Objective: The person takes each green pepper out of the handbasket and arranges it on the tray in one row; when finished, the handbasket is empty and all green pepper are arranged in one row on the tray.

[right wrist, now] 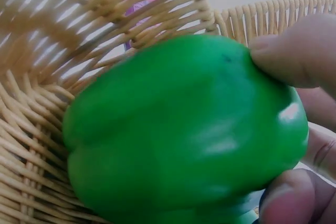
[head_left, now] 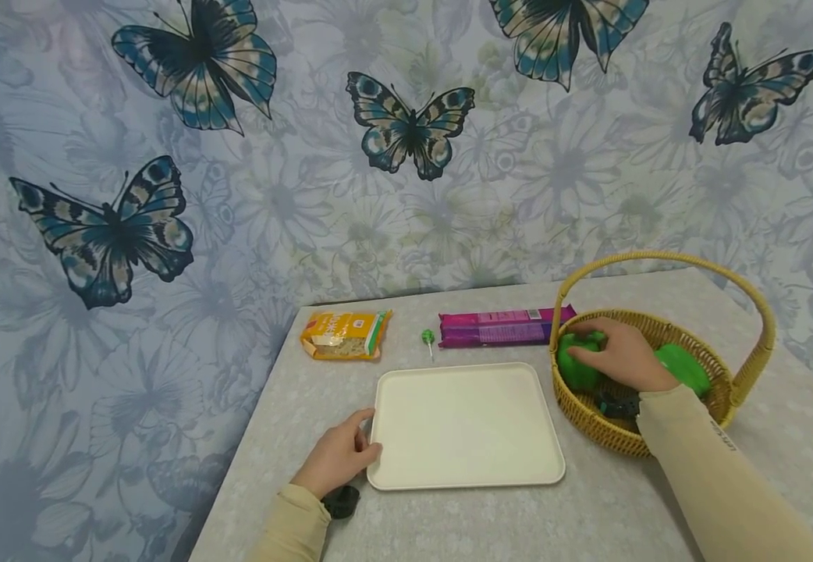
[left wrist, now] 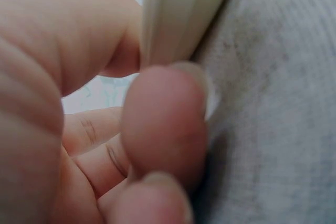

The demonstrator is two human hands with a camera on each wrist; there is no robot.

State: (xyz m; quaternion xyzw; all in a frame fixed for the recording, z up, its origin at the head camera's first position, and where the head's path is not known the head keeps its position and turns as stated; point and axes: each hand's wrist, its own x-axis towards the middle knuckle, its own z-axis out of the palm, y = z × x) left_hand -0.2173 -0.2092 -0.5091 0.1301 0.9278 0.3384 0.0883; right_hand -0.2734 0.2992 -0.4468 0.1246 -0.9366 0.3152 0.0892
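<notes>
A cream rectangular tray [head_left: 466,429] lies flat on the table. At its left side my left hand [head_left: 339,453] pinches the rim; up close, the left wrist view has the tray's edge [left wrist: 176,19] against the bent fingers. My right hand [head_left: 624,355] reaches into a yellow wicker basket [head_left: 592,425] and grips a green bell pepper [head_left: 578,367] by one end. In the right wrist view the glossy pepper [right wrist: 184,129] lies against the woven wall, thumb and fingers on its right end. Another green item [head_left: 683,367] rests in the basket, partly behind my wrist.
Behind the tray lie an orange-yellow food packet [head_left: 346,336], a green lollipop [head_left: 427,337] and a long purple packet [head_left: 494,328]. The basket's tall handle [head_left: 659,256] arches above my right hand. A butterfly-patterned wall [head_left: 413,234] closes off the table's far edge.
</notes>
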